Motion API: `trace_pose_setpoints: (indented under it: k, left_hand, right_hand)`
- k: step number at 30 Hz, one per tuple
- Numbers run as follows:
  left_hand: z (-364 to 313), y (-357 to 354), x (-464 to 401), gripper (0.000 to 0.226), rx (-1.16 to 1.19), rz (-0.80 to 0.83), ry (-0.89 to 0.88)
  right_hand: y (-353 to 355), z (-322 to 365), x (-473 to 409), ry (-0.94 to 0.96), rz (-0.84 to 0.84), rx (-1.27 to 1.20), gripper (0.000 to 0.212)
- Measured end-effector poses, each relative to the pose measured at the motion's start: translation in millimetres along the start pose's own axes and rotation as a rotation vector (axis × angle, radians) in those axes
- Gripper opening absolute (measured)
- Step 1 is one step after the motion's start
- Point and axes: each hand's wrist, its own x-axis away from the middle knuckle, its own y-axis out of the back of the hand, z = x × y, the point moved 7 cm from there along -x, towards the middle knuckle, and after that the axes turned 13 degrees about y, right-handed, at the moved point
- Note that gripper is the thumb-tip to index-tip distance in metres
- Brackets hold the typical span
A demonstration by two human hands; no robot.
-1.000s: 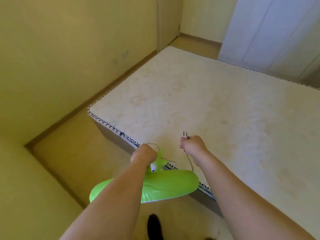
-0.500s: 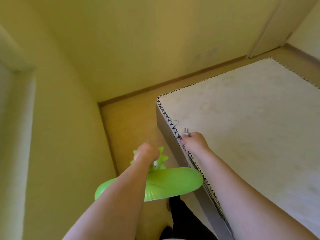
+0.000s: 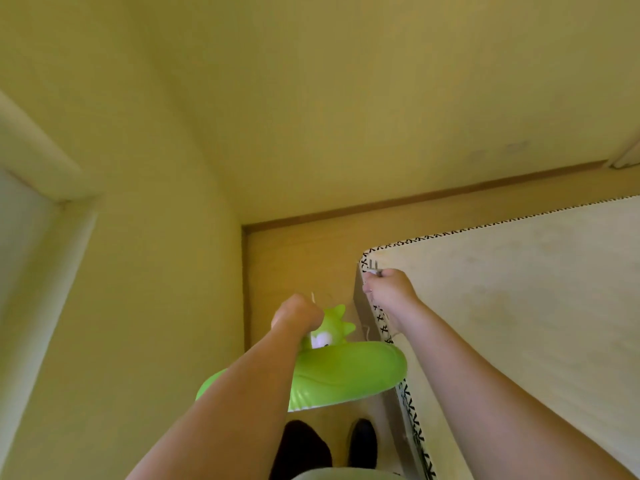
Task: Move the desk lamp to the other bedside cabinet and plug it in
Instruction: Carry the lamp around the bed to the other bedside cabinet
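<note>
Two walls meet at a floor corner ahead, and the mattress (image 3: pixel 519 306) corner juts in at the right, narrowing the strip of floor (image 3: pixel 301 265) where the feet stand. Since a moment ago the view has swung left, leaving less mattress in sight. The left hand (image 3: pixel 296 315) is clenched around the green lamp (image 3: pixel 343 372), held over the floor beside the mattress edge; the right hand (image 3: pixel 389 289) pinches the plug (image 3: pixel 374 266) above the mattress corner.

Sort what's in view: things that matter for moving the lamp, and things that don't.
Job:
green lamp, in left hand
plug, in right hand
cord

Not part of it:
mattress
wall
floor
</note>
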Motion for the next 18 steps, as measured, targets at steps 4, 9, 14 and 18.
trace_pose_setpoints:
  k: [4,9,14,18]
  left_hand:
    - [-33,31,-40,0.01,0.049,0.012,0.004]
    - [-85,83,-123,0.029,0.056,0.019,-0.027]
    - [-160,145,-205,0.033,-0.016,0.083,-0.109]
    - [-222,201,-261,0.037,-0.106,0.014,-0.167]
  right_hand:
    - [-20,26,-56,0.013,0.039,-0.003,0.018]
    - [-54,58,-157,-0.004,0.065,0.021,0.028]
    - [-74,106,-264,-0.015,0.01,0.048,0.019]
    - [-83,142,-332,-0.052,-0.041,-0.053,0.024]
